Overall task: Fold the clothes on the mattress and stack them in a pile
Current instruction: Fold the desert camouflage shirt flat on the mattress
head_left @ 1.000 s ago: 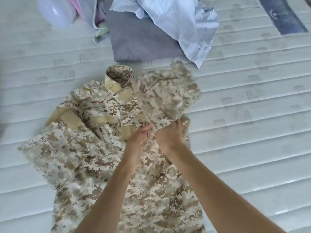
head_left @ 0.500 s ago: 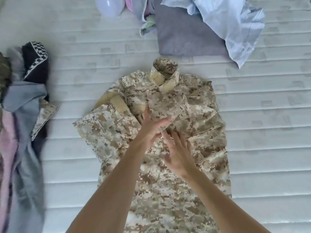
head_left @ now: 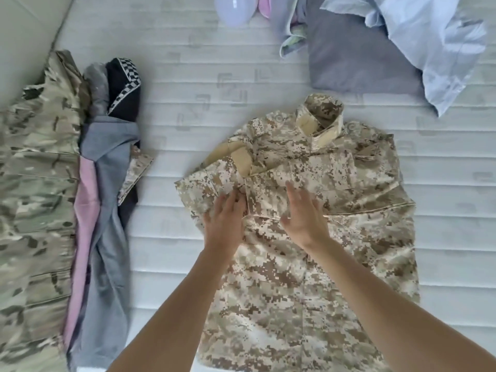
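Tan-and-brown pixel-camouflage jacket [head_left: 308, 210], stiff woven cloth, spread flat and face-up at centre of white quilted mattress [head_left: 442, 205]; stand-up collar [head_left: 323, 116] at 12 o'clock, hem toward 6 o'clock. Both sleeves folded in across chest, plain khaki patch [head_left: 239, 159] showing at 10 o'clock on jacket.

Left hand [head_left: 224, 224] palm-down on folded sleeve edge, fingers loosely extended, pressing cloth, gripping nothing. Right hand [head_left: 303, 213] flat on chest panel just beside it, fingers released and spread.

Heap of clothes [head_left: 99, 183] at 9 o'clock on mattress, well apart from jacket: grey garment, pink strip, black piece with checkered trim, all rumpled. Green woodland-camouflage garment [head_left: 35, 183] touching that heap at far 9 o'clock, gathered in ridges.

Grey folded fabric [head_left: 357, 57] at 1 o'clock, smooth, rectangular. Pale blue shirt [head_left: 434, 41] crumpled over its right side. White rounded plastic object [head_left: 236, 8] at 12 o'clock, cut by frame edge; kind not discernible.
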